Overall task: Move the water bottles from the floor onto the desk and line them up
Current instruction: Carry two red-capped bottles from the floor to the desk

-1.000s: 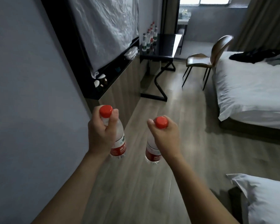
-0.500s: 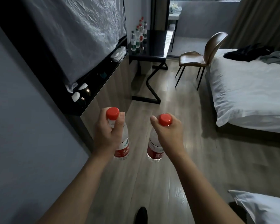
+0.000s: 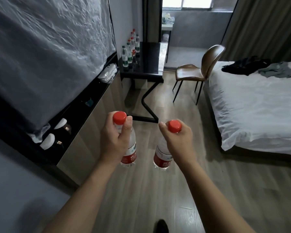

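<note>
left fingers: curled round the neck of the left bottle (image 3: 128,148), thumb up beside its red cap; left hand (image 3: 115,142) held it upright, hanging clear of the floor.
right fingers: wrapped over the shoulder of the right bottle (image 3: 162,157), just under the cap; right hand (image 3: 178,143) carried it the same way.
bottles vs fingers: each body hung below its own fist, red labels showing; the two bottles were side by side, apart, not touching.
change: compared with a second earlier the worktop (image 3: 147,59) sat larger and nearer in view, while grips and bottle poses looked the same; the person had walked toward it.
meaning: carry leg under way, nothing set down yet from this pair.
worktop: black, well ahead of the hands; a row of bottles (image 3: 130,47) already stood along its wall side.
next: likely set these two at the near end of that row.
around: chair (image 3: 198,71) beside the worktop, bed (image 3: 252,101) on the right.
</note>
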